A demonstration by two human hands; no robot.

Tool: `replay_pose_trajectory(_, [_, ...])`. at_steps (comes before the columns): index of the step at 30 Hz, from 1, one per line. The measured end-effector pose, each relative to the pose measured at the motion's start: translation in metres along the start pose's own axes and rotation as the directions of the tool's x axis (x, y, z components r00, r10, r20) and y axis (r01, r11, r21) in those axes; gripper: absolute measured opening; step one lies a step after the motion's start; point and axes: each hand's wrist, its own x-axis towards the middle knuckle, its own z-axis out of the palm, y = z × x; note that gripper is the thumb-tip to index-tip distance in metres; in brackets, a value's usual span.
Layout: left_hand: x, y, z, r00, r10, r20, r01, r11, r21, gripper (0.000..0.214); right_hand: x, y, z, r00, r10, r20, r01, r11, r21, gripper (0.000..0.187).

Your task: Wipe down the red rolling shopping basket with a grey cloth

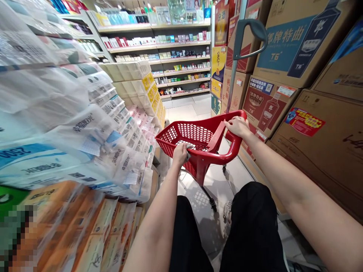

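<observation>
In front of my legs stands a small red plastic shopping cart [198, 130] with a perforated basket and a looped push handle. My left hand [180, 154] is closed over the near rim of the basket, with a bit of something greyish showing beside its fingers that I cannot make out. My right hand [237, 125] grips the far side of the handle, its fingers wrapped over the red bar. The basket floor shows only bare lattice in the part I can see. A grey pole with a dark looped grip [249, 37] rises behind the handle.
Plastic-wrapped tissue packs [93, 124] are stacked high on the left, with orange packs [65, 223] below. Cardboard liquor cartons [283, 68] line the right side closely. Shelves of small boxed goods [159, 49] stand ahead, past a tiled floor [184, 107].
</observation>
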Motion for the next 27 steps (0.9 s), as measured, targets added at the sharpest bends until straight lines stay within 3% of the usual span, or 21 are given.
replay_pose_trajectory(5, [-0.008, 0.021, 0.012, 0.999, -0.009, -0.037, 0.006, 0.997, -0.078, 0.038, 0.007, 0.005, 0.003, 1.000, -0.004, -0.009, 0.004, 1.000, -0.002, 0.056])
replay_pose_trajectory(8, [-0.025, 0.048, 0.018, 0.998, 0.048, -0.047, -0.057, 0.980, -0.189, 0.038, 0.013, 0.011, 0.004, 1.000, -0.014, 0.014, 0.014, 1.000, -0.013, 0.056])
replay_pose_trajectory(12, [-0.041, 0.069, 0.012, 0.976, 0.213, 0.041, -0.196, 0.949, -0.247, 0.049, 0.020, 0.020, 0.002, 0.999, -0.035, 0.029, 0.036, 0.999, -0.015, 0.055])
replay_pose_trajectory(16, [-0.037, 0.062, -0.003, 0.901, 0.388, 0.195, -0.363, 0.919, -0.154, 0.064, 0.022, 0.027, 0.001, 0.997, -0.059, 0.042, 0.060, 0.998, -0.016, 0.057])
replay_pose_trajectory(20, [-0.021, 0.048, -0.012, 0.833, 0.446, 0.326, -0.443, 0.892, -0.090, 0.059, 0.023, 0.029, 0.002, 0.997, -0.074, 0.024, 0.074, 0.997, -0.007, 0.057])
replay_pose_trajectory(23, [-0.012, 0.038, -0.012, 0.826, 0.447, 0.343, -0.458, 0.887, -0.053, 0.051, 0.023, 0.027, 0.003, 0.997, -0.081, 0.021, 0.081, 0.997, -0.001, 0.054])
replay_pose_trajectory(27, [-0.001, 0.014, -0.014, 0.848, 0.413, 0.332, -0.437, 0.900, -0.003, 0.044, 0.020, 0.019, 0.003, 0.998, -0.055, 0.029, 0.056, 0.998, -0.025, 0.047])
